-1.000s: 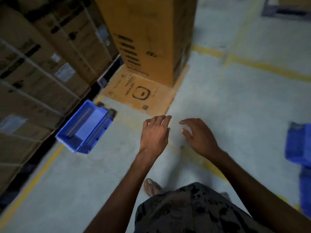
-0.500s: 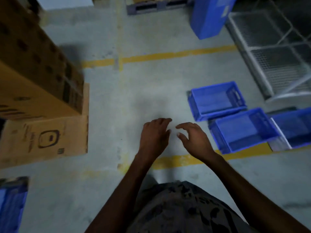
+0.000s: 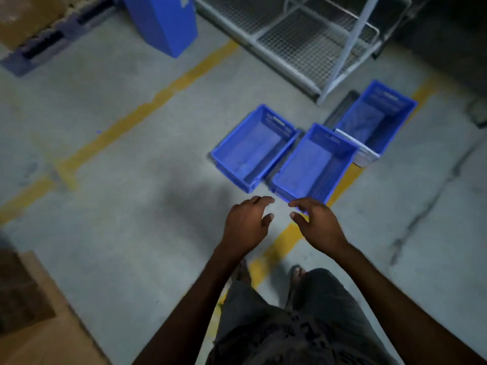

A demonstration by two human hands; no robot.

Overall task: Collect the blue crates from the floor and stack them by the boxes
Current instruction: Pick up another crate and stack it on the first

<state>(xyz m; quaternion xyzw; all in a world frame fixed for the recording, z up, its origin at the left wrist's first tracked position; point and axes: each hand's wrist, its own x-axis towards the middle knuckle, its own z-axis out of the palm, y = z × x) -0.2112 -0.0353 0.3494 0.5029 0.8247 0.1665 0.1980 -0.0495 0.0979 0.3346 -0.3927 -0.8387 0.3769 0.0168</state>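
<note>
I look down on a grey concrete floor crossed by worn yellow lines, with a crack running along its right side. A wire-mesh rack fills the far right, its low shelf close to the floor. A brown cardboard box fills the near left corner. At the far left lies a dark pallet, and beside it stands a tall blue container.

Three empty blue crates sit upright on the floor ahead, close together in a row that runs toward the rack. The left crate and the middle crate are side by side, almost touching. The middle one straddles a yellow line. The far crate is just beyond it, by the foot of the rack, and seems to rest in a pale tray.

My left hand and right hand hover just short of the middle crate, fingers loosely curled, grasping nothing. Nothing lies between them and the crates.
</note>
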